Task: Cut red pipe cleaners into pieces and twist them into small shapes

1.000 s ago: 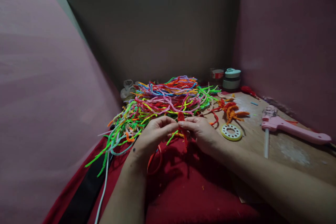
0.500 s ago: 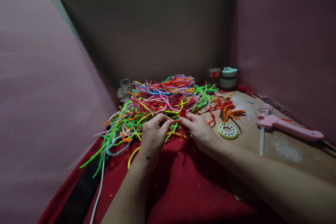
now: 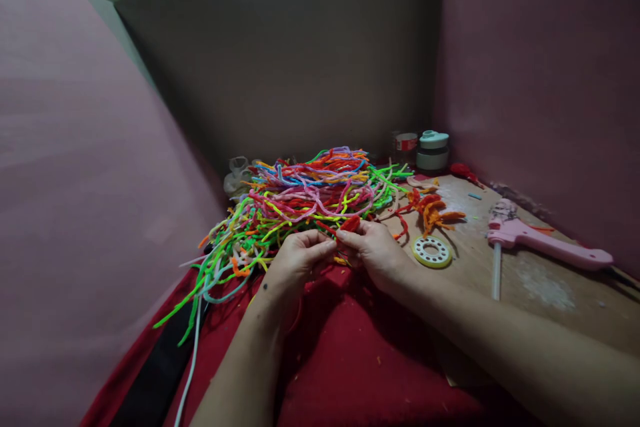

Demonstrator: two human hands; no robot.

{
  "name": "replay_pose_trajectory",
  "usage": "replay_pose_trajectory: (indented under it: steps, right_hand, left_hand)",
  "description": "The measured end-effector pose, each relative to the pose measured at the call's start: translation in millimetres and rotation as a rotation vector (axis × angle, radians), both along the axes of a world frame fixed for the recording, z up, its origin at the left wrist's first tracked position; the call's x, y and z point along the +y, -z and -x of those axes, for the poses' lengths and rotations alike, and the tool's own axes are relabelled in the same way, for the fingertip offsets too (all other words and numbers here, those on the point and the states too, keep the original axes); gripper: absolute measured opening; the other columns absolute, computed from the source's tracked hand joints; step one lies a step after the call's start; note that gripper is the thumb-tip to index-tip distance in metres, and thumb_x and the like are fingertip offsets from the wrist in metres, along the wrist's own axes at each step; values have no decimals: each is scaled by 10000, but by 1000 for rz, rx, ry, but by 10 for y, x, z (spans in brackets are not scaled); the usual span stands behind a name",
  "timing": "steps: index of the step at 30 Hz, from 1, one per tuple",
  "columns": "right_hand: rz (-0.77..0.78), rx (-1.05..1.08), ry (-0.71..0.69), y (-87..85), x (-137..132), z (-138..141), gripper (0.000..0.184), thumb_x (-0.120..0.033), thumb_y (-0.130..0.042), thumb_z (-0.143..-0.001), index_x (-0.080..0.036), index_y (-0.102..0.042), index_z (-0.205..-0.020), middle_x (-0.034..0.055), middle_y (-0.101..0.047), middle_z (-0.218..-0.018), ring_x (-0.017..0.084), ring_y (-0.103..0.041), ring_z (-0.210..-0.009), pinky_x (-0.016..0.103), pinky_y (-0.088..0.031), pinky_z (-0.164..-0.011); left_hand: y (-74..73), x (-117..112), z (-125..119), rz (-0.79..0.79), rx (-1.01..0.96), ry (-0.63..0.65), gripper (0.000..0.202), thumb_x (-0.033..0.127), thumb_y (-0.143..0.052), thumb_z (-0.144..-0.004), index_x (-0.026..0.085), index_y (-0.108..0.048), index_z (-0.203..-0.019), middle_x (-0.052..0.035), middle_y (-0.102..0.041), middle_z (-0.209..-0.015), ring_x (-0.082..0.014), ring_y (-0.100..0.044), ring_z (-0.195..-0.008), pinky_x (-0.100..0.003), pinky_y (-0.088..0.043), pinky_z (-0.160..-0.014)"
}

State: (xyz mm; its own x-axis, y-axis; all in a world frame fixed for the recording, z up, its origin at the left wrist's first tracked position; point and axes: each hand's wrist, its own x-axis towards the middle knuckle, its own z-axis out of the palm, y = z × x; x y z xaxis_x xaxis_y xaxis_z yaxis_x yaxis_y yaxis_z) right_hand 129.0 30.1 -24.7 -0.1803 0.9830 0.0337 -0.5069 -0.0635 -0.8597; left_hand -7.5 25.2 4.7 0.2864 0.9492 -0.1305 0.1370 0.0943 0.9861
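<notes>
A red pipe cleaner, bent into a small loop, sticks up from the fingers of my right hand, which is closed in a pinch on it. My left hand is closed too, its thumb and forefinger pinched on the red strand close to my right fingertips. Part of the strand is hidden behind the fingers. Just beyond both hands lies a big heap of coloured pipe cleaners, in green, pink, yellow, purple and other colours.
At right, a pink glue gun with a clear glue stick rests on a brown board. Nearer are a roll of tape and orange twisted pipe cleaners. A lidded jar stands behind. Red cloth lies under my arms.
The red loop has tilted from upright to leaning right. My left hand has turned and lowered slightly, and the red end that hung below my right hand no longer shows.
</notes>
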Motion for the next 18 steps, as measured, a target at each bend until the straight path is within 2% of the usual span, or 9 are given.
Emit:
replay_pose_trajectory:
  steps: [2, 6, 8, 12, 18]
  right_hand:
    - [-3, 14, -7, -1, -1, 10, 222, -316, -679, -621, -148, -537, -652, -53, -468, -497, 48, -327, -405, 220, -215, -410]
    - [51, 124, 5, 7, 37, 10, 313, -351, -716, -570, -156, -471, -559, -51, -426, -451, 50, -334, -396, 210, -222, -385]
    - [59, 146, 11, -3, 56, -3, 327, -351, -726, -554, -153, -467, -544, -46, -431, -444, 47, -337, -393, 205, -224, -379]
    - [1, 114, 7, -51, 49, -29, 305, -357, -717, -572, -145, -498, -573, -38, -459, -447, 49, -352, -390, 203, -227, -372]
    - [43, 146, 22, -60, 39, -29, 334, -335, -749, -529, -150, -476, -581, -45, -447, -479, 46, -363, -422, 190, -251, -376]
  left_hand:
    - [13, -6, -20, -9, -41, 12, 231, 301, -665, -707, 131, -519, -653, 48, -453, -487, -21, -346, -374, -141, -225, -360]
    - [53, -25, -73, 209, -328, 162, 200, 328, -599, -772, 141, -532, -747, 78, -381, -529, -9, -279, -338, -129, -228, -303]
    - [62, -28, -76, 256, -389, 223, 182, 317, -580, -789, 140, -540, -782, 85, -360, -520, -10, -273, -320, -127, -237, -279]
    - [30, -32, -21, 186, -285, 244, 141, 283, -563, -800, 159, -507, -764, 50, -485, -525, -45, -393, -304, -138, -286, -252]
    - [-72, -60, 96, 197, -214, 264, 84, 239, -557, -784, 170, -514, -801, 59, -495, -486, -39, -376, -272, -125, -257, -253]
